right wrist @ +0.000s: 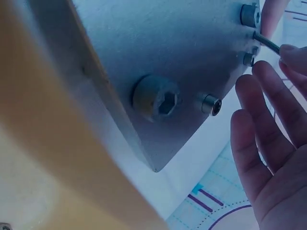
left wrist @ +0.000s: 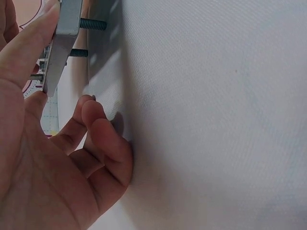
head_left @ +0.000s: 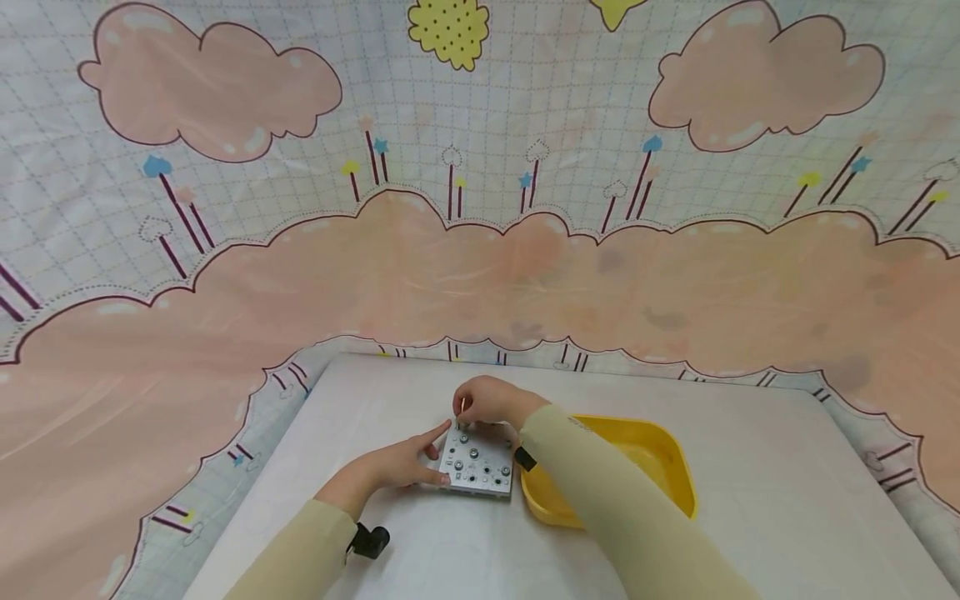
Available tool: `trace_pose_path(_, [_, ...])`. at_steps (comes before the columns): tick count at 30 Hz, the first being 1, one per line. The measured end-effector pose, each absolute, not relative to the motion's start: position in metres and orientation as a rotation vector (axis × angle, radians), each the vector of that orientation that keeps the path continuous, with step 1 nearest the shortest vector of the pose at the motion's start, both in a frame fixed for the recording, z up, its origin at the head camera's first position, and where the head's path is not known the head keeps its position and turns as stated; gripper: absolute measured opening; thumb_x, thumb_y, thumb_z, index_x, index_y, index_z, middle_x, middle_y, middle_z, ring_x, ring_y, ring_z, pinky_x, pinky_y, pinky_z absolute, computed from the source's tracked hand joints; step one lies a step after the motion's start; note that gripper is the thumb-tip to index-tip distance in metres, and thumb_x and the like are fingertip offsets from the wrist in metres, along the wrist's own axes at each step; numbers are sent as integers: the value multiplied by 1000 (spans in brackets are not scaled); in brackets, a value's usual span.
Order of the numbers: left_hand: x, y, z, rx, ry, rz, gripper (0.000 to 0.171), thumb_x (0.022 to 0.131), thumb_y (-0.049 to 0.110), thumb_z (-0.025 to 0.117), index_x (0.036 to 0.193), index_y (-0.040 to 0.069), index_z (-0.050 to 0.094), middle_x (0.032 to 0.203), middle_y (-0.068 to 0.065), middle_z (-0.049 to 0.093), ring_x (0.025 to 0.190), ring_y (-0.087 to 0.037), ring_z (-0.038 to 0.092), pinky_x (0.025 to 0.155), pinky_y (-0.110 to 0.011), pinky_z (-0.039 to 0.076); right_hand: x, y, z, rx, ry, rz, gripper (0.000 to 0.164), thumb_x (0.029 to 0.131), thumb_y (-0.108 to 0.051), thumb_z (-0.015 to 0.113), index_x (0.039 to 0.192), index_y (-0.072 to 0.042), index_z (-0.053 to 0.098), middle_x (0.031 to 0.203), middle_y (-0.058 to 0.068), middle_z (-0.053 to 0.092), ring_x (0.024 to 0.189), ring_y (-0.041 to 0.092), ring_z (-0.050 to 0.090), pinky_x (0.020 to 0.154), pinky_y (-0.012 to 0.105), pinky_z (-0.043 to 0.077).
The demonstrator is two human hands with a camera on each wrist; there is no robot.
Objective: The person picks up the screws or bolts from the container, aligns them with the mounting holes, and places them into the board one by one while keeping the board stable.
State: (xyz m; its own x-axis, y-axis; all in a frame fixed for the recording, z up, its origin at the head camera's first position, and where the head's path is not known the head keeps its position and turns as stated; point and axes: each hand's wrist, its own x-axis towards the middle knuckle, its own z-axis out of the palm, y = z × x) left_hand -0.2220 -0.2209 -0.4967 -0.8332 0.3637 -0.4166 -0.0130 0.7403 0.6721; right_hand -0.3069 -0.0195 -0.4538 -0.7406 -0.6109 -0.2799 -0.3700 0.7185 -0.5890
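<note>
A grey metal plate (head_left: pixel 486 467) with holes and several socket-head screws lies in front of me. Its left side is held by my left hand (head_left: pixel 401 462), thumb at the near corner and index finger toward the far one; the other fingers curl loosely below in the left wrist view. Threaded screw ends (left wrist: pixel 93 24) stick out under the plate. Over the far left corner, my right hand (head_left: pixel 487 402) pinches a thin threaded screw (right wrist: pixel 266 42). The screw's tip meets the plate's face beside a socket-head screw (right wrist: pixel 250 15); how deep it sits I cannot tell.
A yellow tray (head_left: pixel 678 467) stands right of the plate, partly under my right forearm. A small metal piece (right wrist: pixel 5 226) shows in it. The white table (head_left: pixel 787 492) reaches back to a cartoon-printed cloth (head_left: pixel 525 275). A black device (head_left: pixel 369 540) sits on my left wrist.
</note>
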Motion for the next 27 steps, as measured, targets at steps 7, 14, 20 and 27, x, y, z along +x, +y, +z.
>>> trace_pose_path(7, [-221, -219, -495, 241, 2423, 901, 101, 78, 41, 83, 159, 31, 23, 114, -1, 50, 67, -19, 48, 65, -33, 41, -303, -23, -450, -768, 2501, -605, 6, 92, -18, 71, 87, -21, 71, 84, -3, 60, 70, 11, 55, 62, 25, 47])
trace_pose_path(14, [-220, -219, -495, 240, 2428, 902, 100, 78, 41, 83, 158, 31, 24, 114, -1, 50, 68, -18, 48, 65, -33, 40, -303, -26, -450, -818, 2543, -512, 6, 92, -21, 72, 86, -24, 71, 85, -5, 59, 72, 10, 54, 64, 25, 45])
trace_pose_path(20, [-220, -220, -496, 247, 2426, 905, 100, 78, 42, 83, 158, 31, 24, 114, 0, 49, 69, -18, 48, 66, -33, 40, -302, -26, -450, -811, 2551, -468, 6, 91, -21, 73, 87, -24, 72, 87, -6, 60, 72, 10, 55, 65, 26, 47])
trace_pose_path(27, [-222, -220, -497, 248, 2426, 891, 101, 78, 44, 83, 159, 31, 23, 114, -1, 49, 72, -18, 50, 68, -34, 40, -302, -24, -446, -797, 2545, -501, 3, 91, -22, 73, 94, -24, 74, 89, -5, 60, 72, 11, 57, 65, 26, 48])
